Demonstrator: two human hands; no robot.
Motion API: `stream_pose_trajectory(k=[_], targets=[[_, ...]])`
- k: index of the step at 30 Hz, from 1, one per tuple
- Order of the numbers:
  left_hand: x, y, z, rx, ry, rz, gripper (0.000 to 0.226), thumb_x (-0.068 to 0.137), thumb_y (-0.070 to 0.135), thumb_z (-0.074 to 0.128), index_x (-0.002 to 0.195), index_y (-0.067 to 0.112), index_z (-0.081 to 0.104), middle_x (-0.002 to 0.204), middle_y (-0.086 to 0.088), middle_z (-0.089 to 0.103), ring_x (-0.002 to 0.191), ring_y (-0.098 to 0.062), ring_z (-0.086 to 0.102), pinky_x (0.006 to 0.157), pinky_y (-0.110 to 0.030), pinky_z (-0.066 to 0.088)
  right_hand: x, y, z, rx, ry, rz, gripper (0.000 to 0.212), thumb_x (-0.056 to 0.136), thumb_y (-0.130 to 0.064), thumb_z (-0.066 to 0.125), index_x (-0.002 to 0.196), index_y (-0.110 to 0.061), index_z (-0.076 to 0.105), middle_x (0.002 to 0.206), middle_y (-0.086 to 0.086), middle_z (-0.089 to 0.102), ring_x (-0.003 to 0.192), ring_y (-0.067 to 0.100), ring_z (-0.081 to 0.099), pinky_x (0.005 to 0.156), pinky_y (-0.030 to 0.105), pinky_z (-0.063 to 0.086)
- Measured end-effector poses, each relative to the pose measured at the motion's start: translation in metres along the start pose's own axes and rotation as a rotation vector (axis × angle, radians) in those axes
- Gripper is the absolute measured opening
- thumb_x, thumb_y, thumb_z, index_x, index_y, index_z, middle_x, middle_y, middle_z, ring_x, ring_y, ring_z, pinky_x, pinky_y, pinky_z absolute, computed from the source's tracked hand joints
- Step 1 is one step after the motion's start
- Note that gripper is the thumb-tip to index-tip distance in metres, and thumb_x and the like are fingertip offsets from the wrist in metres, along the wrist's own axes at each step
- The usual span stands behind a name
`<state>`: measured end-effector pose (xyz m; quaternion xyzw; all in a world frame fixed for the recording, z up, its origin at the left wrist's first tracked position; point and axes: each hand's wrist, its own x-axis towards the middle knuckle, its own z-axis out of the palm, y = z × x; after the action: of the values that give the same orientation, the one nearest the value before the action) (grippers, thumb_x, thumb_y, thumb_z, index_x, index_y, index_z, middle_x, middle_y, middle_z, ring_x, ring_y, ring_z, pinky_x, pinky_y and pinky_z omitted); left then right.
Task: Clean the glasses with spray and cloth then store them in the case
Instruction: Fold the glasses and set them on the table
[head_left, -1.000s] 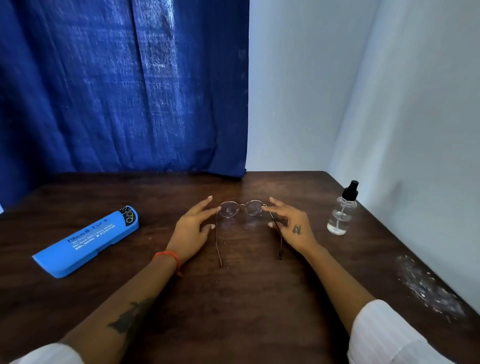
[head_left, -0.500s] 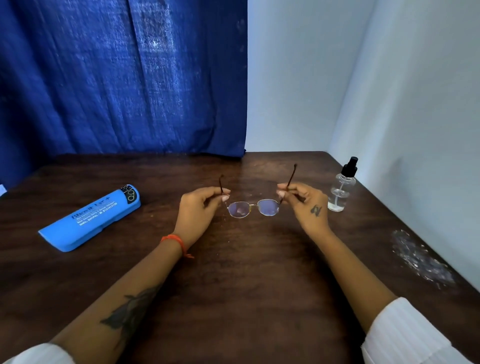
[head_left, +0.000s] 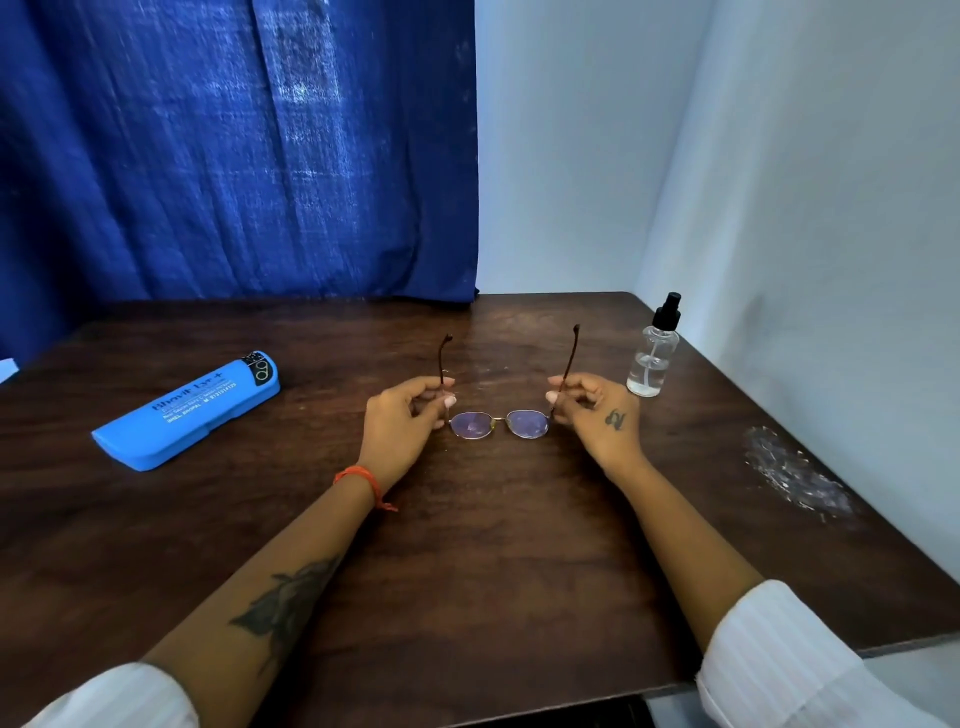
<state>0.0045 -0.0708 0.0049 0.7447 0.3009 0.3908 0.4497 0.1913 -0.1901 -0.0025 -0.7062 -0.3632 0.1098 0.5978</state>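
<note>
Thin metal-framed glasses (head_left: 498, 423) are held above the middle of the dark wooden table (head_left: 467, 561), lenses down toward me and both temple arms pointing up and away. My left hand (head_left: 402, 426) pinches the left temple arm; my right hand (head_left: 597, 415) pinches the right one. A closed blue glasses case (head_left: 187, 413) lies at the left of the table. A clear spray bottle (head_left: 652, 351) with a black nozzle stands upright at the right, close behind my right hand. A crumpled clear plastic wrapper (head_left: 795, 475) lies near the right edge; no cloth shows plainly.
A blue curtain (head_left: 234, 150) hangs behind the table on the left. White walls (head_left: 779, 208) close the back right corner and the right side. The table's front edge runs near my right sleeve (head_left: 795, 670).
The glasses lay on the table with arms toward me; both hands have lifted and flipped them, so the arms now point up and away. The view has shifted slightly.
</note>
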Motion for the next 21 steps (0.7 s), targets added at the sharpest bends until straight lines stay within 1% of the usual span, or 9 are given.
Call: stream_pose_trajectory(k=[1,3,4,5,8,11,15,18,21], targets=[[-0.002,0.0,-0.002,0.03,-0.001,0.017,0.031,0.082,0.011,0.065,0.113,0.012,0.063,0.104,-0.004,0.069,0.086,-0.009,0.066,0.079,-0.022,0.055,-0.003,-0.002,-0.001,-0.041,0.019,0.005,0.02,0.078,-0.009,0.072,0.098,-0.009,0.069,0.083,0.009,0.07,0.079,0.024,0.068,0.081,0.044,0.055],[-0.006,0.0,-0.008,0.129,-0.001,0.069,0.039,0.081,0.018,0.068,0.119,0.018,0.06,0.108,0.006,0.065,0.087,0.0,0.061,0.079,-0.01,0.047,-0.014,-0.005,-0.006,-0.175,0.093,-0.008,0.024,0.075,-0.019,0.075,0.098,-0.016,0.068,0.088,0.002,0.071,0.085,0.017,0.067,0.081,0.033,0.053],[-0.009,-0.001,-0.013,0.18,-0.007,0.094,0.043,0.08,0.022,0.068,0.122,0.021,0.057,0.111,0.009,0.061,0.091,0.001,0.059,0.077,-0.005,0.044,-0.023,-0.008,-0.008,-0.244,0.135,-0.034,0.024,0.074,-0.026,0.075,0.097,-0.02,0.067,0.088,-0.003,0.07,0.084,0.013,0.066,0.078,0.029,0.052],[-0.012,-0.003,-0.019,0.221,-0.018,0.119,0.047,0.08,0.025,0.068,0.125,0.023,0.054,0.116,0.009,0.057,0.097,-0.002,0.056,0.076,-0.006,0.044,-0.032,-0.012,-0.01,-0.296,0.169,-0.074,0.024,0.074,-0.031,0.075,0.094,-0.023,0.066,0.087,-0.007,0.069,0.082,0.01,0.065,0.075,0.028,0.052],[-0.021,-0.009,-0.039,0.358,-0.041,0.223,0.057,0.078,0.034,0.069,0.131,0.026,0.048,0.13,0.003,0.052,0.113,-0.008,0.05,0.089,-0.025,0.049,-0.059,-0.028,-0.004,-0.373,0.167,-0.282,0.027,0.074,-0.039,0.071,0.095,-0.023,0.065,0.091,-0.008,0.067,0.083,0.007,0.063,0.071,0.031,0.055],[-0.026,-0.011,-0.062,0.545,-0.041,0.323,0.063,0.077,0.038,0.068,0.133,0.024,0.045,0.138,-0.003,0.048,0.128,-0.017,0.042,0.105,-0.04,0.04,-0.08,-0.048,0.014,-0.399,0.035,-0.546,0.031,0.079,-0.039,0.069,0.101,-0.018,0.065,0.099,-0.004,0.067,0.091,0.009,0.061,0.076,0.031,0.054],[-0.025,-0.013,-0.099,0.807,0.006,0.439,0.066,0.075,0.046,0.068,0.133,0.022,0.046,0.139,-0.009,0.048,0.133,-0.031,0.037,0.103,-0.058,0.036,-0.091,-0.073,0.051,-0.423,-0.127,-0.715,0.04,0.081,-0.044,0.064,0.114,-0.019,0.061,0.118,-0.001,0.062,0.109,0.009,0.054,0.093,0.023,0.045],[-0.023,-0.018,-0.129,0.968,0.058,0.366,0.075,0.072,0.066,0.048,0.136,0.027,0.041,0.144,-0.006,0.043,0.137,-0.032,0.031,0.105,-0.063,0.026,-0.087,-0.093,0.086,-0.454,-0.222,-0.8,0.048,0.083,-0.045,0.061,0.123,-0.019,0.056,0.13,0.002,0.055,0.12,0.014,0.046,0.099,0.021,0.035],[-0.022,-0.029,-0.161,1.07,0.113,0.275,0.09,0.065,0.08,0.029,0.14,0.031,0.032,0.149,-0.005,0.036,0.139,-0.034,0.025,0.105,-0.067,0.017,-0.077,-0.109,0.123,-0.518,-0.332,-0.834,0.056,0.083,-0.046,0.06,0.131,-0.019,0.047,0.142,0.007,0.043,0.131,0.021,0.035,0.106,0.036,0.032]])
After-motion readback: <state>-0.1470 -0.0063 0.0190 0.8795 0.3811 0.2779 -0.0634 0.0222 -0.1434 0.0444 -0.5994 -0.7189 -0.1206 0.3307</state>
